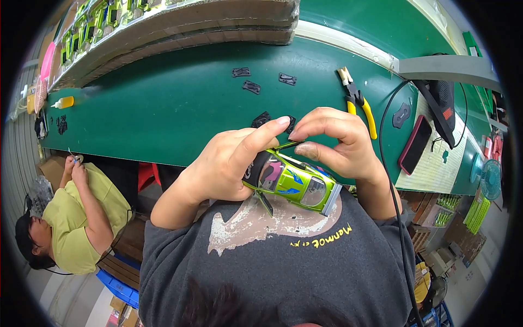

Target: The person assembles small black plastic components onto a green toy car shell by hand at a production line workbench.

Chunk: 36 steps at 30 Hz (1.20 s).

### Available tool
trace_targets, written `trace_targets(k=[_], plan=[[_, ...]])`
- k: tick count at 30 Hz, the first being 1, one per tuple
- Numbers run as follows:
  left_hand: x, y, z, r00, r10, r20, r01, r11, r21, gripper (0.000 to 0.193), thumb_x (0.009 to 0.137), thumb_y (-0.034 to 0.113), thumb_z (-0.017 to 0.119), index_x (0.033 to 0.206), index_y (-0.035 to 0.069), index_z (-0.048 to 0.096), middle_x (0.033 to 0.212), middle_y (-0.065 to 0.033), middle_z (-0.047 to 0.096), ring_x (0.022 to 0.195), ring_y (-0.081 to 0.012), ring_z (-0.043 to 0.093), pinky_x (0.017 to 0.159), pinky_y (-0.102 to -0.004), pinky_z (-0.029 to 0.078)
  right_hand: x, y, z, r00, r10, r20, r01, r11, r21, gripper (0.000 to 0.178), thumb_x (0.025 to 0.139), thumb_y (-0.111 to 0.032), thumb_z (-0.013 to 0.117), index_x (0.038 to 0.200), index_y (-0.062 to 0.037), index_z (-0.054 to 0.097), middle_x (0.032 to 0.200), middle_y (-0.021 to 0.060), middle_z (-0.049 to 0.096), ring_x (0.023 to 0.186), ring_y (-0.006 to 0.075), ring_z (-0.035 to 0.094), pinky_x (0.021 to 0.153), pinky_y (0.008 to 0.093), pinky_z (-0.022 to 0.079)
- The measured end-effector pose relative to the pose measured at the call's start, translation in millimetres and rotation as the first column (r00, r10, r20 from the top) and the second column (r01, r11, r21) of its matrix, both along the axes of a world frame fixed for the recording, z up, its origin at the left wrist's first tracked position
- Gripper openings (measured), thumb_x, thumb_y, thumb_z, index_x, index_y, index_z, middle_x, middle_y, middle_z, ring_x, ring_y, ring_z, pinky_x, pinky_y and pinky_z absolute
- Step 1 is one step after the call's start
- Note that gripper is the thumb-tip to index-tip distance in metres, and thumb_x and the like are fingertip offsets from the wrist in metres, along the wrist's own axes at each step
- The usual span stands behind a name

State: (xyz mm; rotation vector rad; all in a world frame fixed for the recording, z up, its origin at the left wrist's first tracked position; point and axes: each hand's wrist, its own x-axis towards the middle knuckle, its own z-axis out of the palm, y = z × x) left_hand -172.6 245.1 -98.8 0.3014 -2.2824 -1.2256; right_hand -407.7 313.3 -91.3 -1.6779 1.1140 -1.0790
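A bright green toy car (303, 188) with blue marks on its body is held in front of my chest. My left hand (226, 163) is closed around its black front end, with the index finger stretched along the top. My right hand (340, 139) pinches a thin dark and green door (289, 145) on the car's far side between thumb and forefinger. The opposite door (266, 204) stands swung out toward my shirt. Just beyond my fingertips, small black plastic parts (261, 119) lie on the green table (180, 109), partly hidden by my hands.
More black parts (251, 86) lie farther back. Yellow-handled pliers (357, 98), a phone (415, 144) and a black cable (383, 141) are on the right. A cardboard tray (180, 27) of green car bodies borders the far left. A co-worker (81, 212) sits at left.
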Motion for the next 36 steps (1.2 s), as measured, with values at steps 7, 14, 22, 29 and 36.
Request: trace_targets(k=[7,14,22,29,36], plan=[[-3,1,4,1.0,0.014,0.0,-0.014,0.997,-0.073,0.1,0.052,0.0,0.076,0.145,-0.002,0.038,0.095,-0.0146,0.067,0.078,-0.0304,0.066,0.069,-0.0382,0.053,1,1,0,0.997,-0.008,-0.07,0.003,0.998,-0.065,0.02,0.072,-0.002,0.077,0.091,-0.0038,0.071,0.084,0.0105,0.07,0.08,0.0284,0.069,0.071,0.036,0.055],[-3,3,5,0.998,-0.024,-0.061,0.017,0.993,-0.12,0.103,0.049,0.001,0.077,0.145,-0.003,0.038,0.082,-0.0106,0.061,0.064,-0.0271,0.058,0.058,-0.0376,0.047,6,3,-2,0.993,-0.076,-0.088,0.046,0.954,-0.297,0.019,0.069,-0.002,0.079,0.086,-0.0026,0.071,0.074,0.0092,0.067,0.068,0.0246,0.068,0.06,0.0335,0.054],[-2,0,14,0.997,-0.073,-0.038,0.067,0.987,-0.146,0.108,0.049,-0.001,0.075,0.148,-0.002,0.034,0.077,-0.009,0.059,0.063,-0.0264,0.057,0.058,-0.0377,0.046,11,3,-7,0.997,-0.073,-0.019,0.064,0.954,-0.293,0.019,0.07,-0.001,0.078,0.087,-0.0024,0.07,0.075,0.0102,0.068,0.065,0.0249,0.067,0.058,0.0326,0.052],[-3,-5,14,0.999,-0.03,-0.033,0.027,0.994,-0.106,0.114,0.045,-0.001,0.076,0.149,-0.004,0.03,0.093,-0.0147,0.066,0.076,-0.0305,0.064,0.067,-0.0389,0.052,4,-4,5,0.997,0.011,-0.083,-0.025,0.984,-0.177,0.022,0.071,-0.006,0.079,0.09,-0.0034,0.069,0.084,0.0094,0.068,0.076,0.0274,0.067,0.066,0.0354,0.053],[-5,-2,15,0.995,-0.088,0.035,0.091,0.991,-0.099,0.112,0.047,-0.004,0.073,0.15,-0.003,0.029,0.09,-0.0144,0.065,0.073,-0.0313,0.062,0.066,-0.0396,0.051,8,-2,7,0.988,0.044,-0.149,-0.072,0.979,-0.191,0.02,0.07,-0.006,0.079,0.087,-0.0042,0.068,0.081,0.0095,0.068,0.074,0.0282,0.067,0.065,0.0364,0.054]])
